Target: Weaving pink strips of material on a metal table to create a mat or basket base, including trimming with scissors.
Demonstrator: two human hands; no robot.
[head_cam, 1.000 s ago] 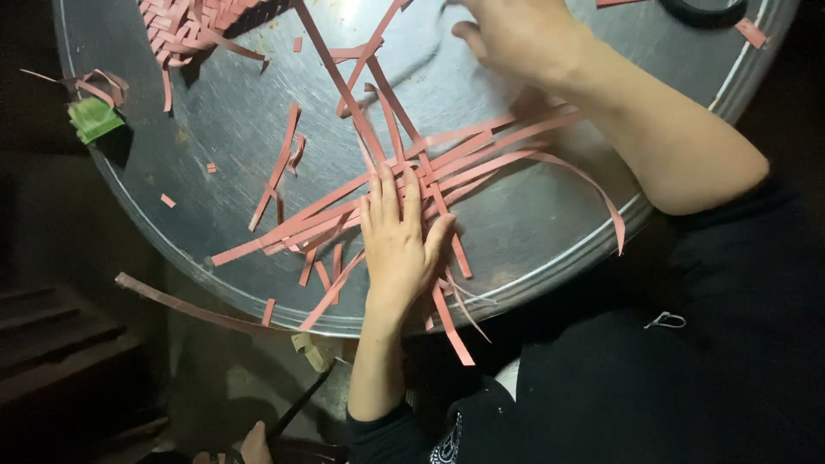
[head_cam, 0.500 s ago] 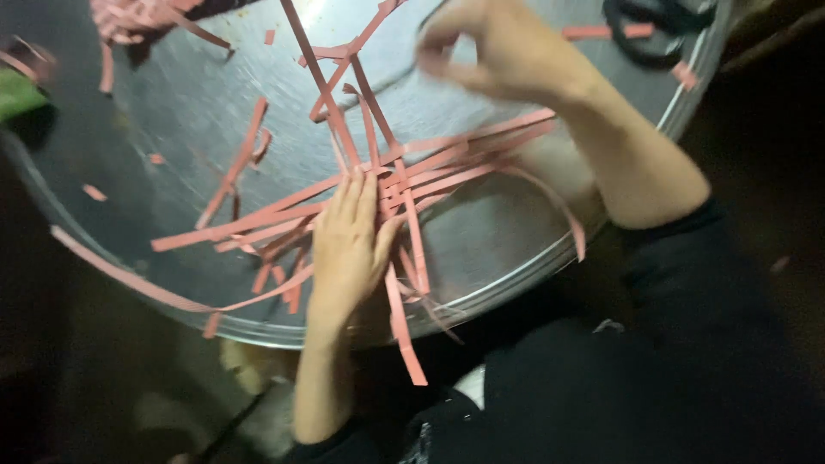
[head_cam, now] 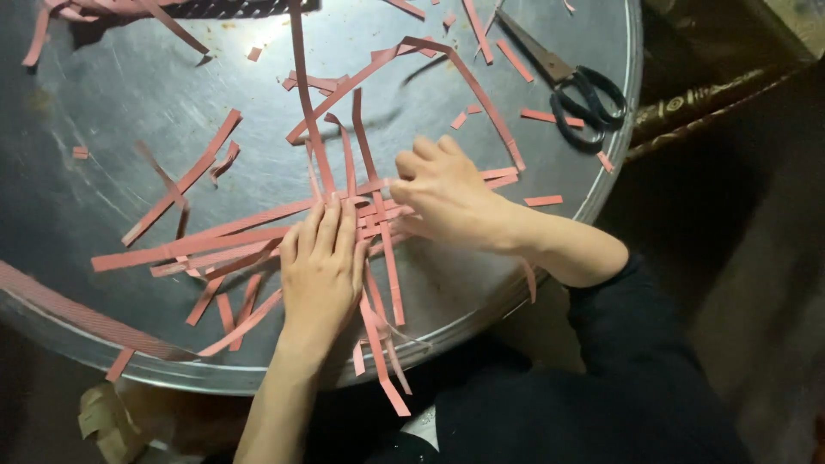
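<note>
Pink paper strips [head_cam: 258, 225] stay pressed flat under the open left hand [head_cam: 322, 262], while the right hand [head_cam: 447, 193] has come down from above to pinch one where they cross on the round metal table [head_cam: 103, 103].

free: bare tray [head_cam: 112, 129] left | blocked: scissors [head_cam: 571, 82] far right, loose strips [head_cam: 180, 185] scattered

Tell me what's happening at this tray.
A person works with bare hands on a crossed bundle of pink paper strips lying on a round metal tray. The left hand lies flat on the strips, pressing them down. The right hand pinches strips where they cross. Black-handled scissors lie untouched near the tray's far rim, with loose scraps scattered about.
</note>
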